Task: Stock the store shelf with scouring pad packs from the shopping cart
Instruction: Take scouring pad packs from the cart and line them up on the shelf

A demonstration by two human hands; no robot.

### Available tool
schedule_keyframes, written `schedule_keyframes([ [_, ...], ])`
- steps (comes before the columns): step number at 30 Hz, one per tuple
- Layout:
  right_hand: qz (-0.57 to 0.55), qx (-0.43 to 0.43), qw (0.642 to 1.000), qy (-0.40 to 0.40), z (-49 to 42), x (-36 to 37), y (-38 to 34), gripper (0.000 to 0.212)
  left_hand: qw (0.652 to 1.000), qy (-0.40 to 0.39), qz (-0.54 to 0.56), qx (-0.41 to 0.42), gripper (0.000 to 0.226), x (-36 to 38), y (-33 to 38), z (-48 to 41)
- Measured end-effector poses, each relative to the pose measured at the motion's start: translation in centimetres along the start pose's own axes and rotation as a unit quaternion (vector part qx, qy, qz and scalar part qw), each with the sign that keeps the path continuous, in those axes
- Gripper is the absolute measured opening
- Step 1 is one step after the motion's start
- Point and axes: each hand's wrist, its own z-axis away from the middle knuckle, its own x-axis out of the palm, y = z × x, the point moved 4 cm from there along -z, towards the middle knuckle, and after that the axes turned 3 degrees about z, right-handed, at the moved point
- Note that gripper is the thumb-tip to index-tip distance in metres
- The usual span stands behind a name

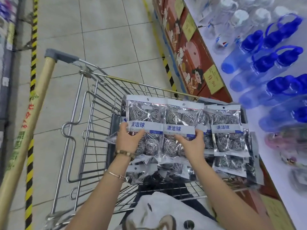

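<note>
A tiled floor (108, 30) is seen under the shopping cart (93, 103), which is parked just beside the store shelf (259, 141) on the right. Blue-capped bottles (272, 63) are laid on the shelf's white top. A pile of scouring pad packs (227, 135) is contained in the cart basket, toward the shelf side. Two further packs are held side by side, edges overlapping, above the pile. The left pack (144, 113) is gripped at its lower label band by the left hand (127, 140), thumb pressed on the front. The right pack (181, 117) is gripped at the same band by the right hand (192, 145), fingers curled round its edge. A beaded bracelet (124, 154) is worn on the left wrist.
</note>
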Motion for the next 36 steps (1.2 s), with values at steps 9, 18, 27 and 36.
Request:
schedule_keyframes([
  [9, -0.06, 0.025, 0.995, 0.081, 2.4, -4.0, 2.6, 0.071, 0.996, -0.069, -0.046, 0.039, 0.061, 2.8, 1.1, 2.0],
  [18, -0.126, 0.069, 0.967, 0.212, 5.5, -10.4, 6.1, 0.043, 0.985, -0.131, -0.053, 0.099, 0.054, 8.2, 4.2, 5.1],
  [27, -0.188, 0.105, 0.922, 0.322, 9.6, -17.5, 12.2, 0.04, 0.961, -0.202, -0.072, 0.174, 0.056, 15.3, 7.5, 11.2],
  [36, -0.214, 0.129, 0.885, 0.393, 16.1, -26.8, 21.2, 0.054, 0.933, -0.285, -0.075, 0.206, 0.051, 24.1, 7.4, 22.9],
])
